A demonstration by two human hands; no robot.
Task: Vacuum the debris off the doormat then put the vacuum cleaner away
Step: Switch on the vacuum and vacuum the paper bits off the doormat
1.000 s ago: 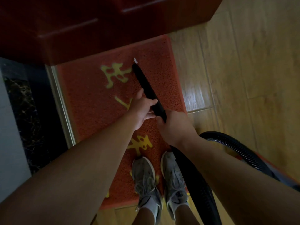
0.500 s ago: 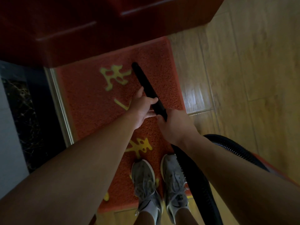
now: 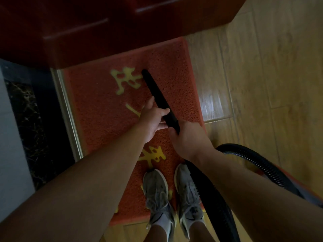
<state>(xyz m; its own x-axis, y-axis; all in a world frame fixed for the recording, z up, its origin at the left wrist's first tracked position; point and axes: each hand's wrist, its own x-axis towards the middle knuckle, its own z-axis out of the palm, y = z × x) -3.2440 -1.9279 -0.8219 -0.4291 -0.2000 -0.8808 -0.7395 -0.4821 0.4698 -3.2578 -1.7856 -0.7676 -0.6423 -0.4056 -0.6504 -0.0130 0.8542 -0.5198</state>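
A red doormat (image 3: 104, 109) with yellow characters lies on the floor in front of a dark red door. A black vacuum nozzle (image 3: 157, 95) slants across it, its tip resting on the mat beside the upper yellow character. My left hand (image 3: 153, 117) grips the nozzle at its middle, thumb over the top. My right hand (image 3: 187, 138) grips the tube just behind it. The ribbed black hose (image 3: 253, 161) loops to the right toward the vacuum body (image 3: 304, 194) at the right edge. No debris shows on the mat.
My two feet in grey sneakers (image 3: 157, 194) stand on the mat's near end. The dark red door (image 3: 104, 28) borders the mat at the top. A metal threshold strip (image 3: 68, 116) and dark marble lie left. Wooden floor (image 3: 262, 75) stretches right.
A small white speck at the nozzle tip one second ago is gone. The nozzle tip has slid slightly back toward me and left along the mat.
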